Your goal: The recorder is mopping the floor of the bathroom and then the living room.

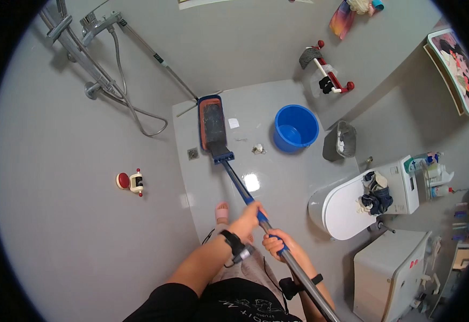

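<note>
A long-handled flat mop [242,188] runs diagonally from my body to the floor's far left corner. Both hands are wrapped around its metal and blue handle. My left hand [251,218] grips the blue section farther down the pole, nearer the head. Closer to my body, my right hand [281,244] is closed on another blue sleeve. The mop head [214,120] has a dark middle, an orange border and a blue edge. Right of it lie a white scrap [233,123] and a crumpled clump of debris [258,149]. A square floor drain [193,153] sits to its left.
A blue bucket [296,129] and a grey waste bin [340,140] stand at right. Clothes [376,194] lie on the closed toilet lid [345,209]. A slim pole tool [178,79] leans in the corner beside the shower hose [133,114]. A white cabinet [385,269] is near right.
</note>
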`<action>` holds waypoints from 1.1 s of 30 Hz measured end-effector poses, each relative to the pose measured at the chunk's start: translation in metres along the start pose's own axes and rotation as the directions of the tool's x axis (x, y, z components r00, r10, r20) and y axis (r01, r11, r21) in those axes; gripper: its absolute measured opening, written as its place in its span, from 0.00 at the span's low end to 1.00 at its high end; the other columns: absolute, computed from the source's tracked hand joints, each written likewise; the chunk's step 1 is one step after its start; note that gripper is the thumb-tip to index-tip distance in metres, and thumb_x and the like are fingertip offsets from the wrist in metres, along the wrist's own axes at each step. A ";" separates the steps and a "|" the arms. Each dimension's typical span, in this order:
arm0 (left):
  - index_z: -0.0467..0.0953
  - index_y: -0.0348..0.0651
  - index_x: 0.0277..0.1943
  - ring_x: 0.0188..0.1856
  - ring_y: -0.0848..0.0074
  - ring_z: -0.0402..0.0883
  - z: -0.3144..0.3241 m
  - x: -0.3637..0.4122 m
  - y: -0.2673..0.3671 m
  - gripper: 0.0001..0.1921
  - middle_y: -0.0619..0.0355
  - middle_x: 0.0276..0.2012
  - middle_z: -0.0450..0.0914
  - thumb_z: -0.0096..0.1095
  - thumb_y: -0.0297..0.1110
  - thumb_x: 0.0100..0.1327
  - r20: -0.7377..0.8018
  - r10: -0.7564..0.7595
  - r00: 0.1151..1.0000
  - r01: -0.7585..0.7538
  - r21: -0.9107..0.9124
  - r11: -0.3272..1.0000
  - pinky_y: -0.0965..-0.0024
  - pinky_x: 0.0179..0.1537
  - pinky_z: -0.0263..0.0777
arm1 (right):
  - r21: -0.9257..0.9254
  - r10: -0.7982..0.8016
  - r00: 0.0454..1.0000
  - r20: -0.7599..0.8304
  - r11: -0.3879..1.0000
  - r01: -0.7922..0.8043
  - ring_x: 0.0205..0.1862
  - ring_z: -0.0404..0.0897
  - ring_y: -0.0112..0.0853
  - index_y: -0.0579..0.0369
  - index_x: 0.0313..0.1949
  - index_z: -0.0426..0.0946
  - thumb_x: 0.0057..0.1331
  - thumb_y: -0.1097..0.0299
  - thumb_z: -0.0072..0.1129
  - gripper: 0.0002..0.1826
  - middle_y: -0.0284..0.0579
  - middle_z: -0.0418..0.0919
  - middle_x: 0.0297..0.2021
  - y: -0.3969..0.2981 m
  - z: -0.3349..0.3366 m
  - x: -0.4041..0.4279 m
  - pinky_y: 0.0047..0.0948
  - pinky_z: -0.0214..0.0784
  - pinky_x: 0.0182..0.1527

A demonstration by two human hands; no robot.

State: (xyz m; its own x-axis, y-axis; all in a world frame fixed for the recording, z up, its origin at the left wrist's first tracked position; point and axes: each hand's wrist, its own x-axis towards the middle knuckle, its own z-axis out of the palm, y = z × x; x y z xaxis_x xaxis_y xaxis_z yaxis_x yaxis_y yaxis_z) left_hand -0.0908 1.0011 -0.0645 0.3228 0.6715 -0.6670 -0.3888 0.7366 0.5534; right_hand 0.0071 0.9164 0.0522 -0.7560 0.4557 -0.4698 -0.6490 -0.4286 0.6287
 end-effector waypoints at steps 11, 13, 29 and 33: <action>0.56 0.40 0.17 0.12 0.74 0.60 -0.045 0.094 0.081 0.06 0.58 0.11 0.58 0.42 0.21 0.43 -0.069 -0.547 0.834 0.493 -0.351 0.796 0.72 0.15 0.59 | -0.316 -0.111 0.993 -0.030 0.944 0.096 0.15 0.58 0.17 0.60 0.28 0.63 0.59 0.64 0.43 0.11 0.33 0.57 0.17 0.066 0.068 -0.036 0.12 0.53 0.13; 0.56 0.41 0.17 0.12 0.74 0.60 -0.025 0.082 0.080 0.06 0.58 0.11 0.58 0.42 0.20 0.43 -0.055 -0.451 0.891 0.418 -0.291 0.861 0.73 0.15 0.59 | -0.343 -0.109 0.994 -0.019 0.934 0.096 0.15 0.57 0.18 0.59 0.30 0.62 0.60 0.64 0.42 0.10 0.34 0.57 0.17 0.059 0.084 -0.028 0.13 0.54 0.12; 0.56 0.41 0.15 0.11 0.75 0.58 -0.060 0.169 0.164 0.07 0.59 0.11 0.58 0.42 0.20 0.43 0.022 -0.503 0.864 0.481 -0.332 0.812 0.75 0.12 0.56 | -0.258 -0.228 0.970 -0.085 0.945 0.199 0.12 0.53 0.13 0.62 0.29 0.59 0.60 0.74 0.39 0.04 0.33 0.54 0.16 0.090 0.152 -0.014 0.07 0.46 0.06; 0.56 0.41 0.15 0.10 0.78 0.58 -0.060 0.179 0.182 0.07 0.61 0.11 0.57 0.43 0.20 0.41 0.004 -0.478 0.878 0.428 -0.453 0.782 0.80 0.11 0.55 | -0.222 -0.204 0.979 -0.023 0.956 0.194 0.11 0.52 0.13 0.60 0.29 0.58 0.60 0.75 0.39 0.03 0.33 0.54 0.16 0.095 0.158 -0.006 0.08 0.45 0.05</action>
State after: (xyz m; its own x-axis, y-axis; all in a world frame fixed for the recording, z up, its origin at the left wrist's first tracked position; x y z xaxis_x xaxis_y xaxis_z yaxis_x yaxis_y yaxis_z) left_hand -0.1556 1.2505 -0.1126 0.4726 0.2378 -0.8486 -0.5571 0.8267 -0.0785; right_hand -0.0364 0.9964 0.2122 -0.6095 0.5155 -0.6023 -0.7857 -0.4944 0.3719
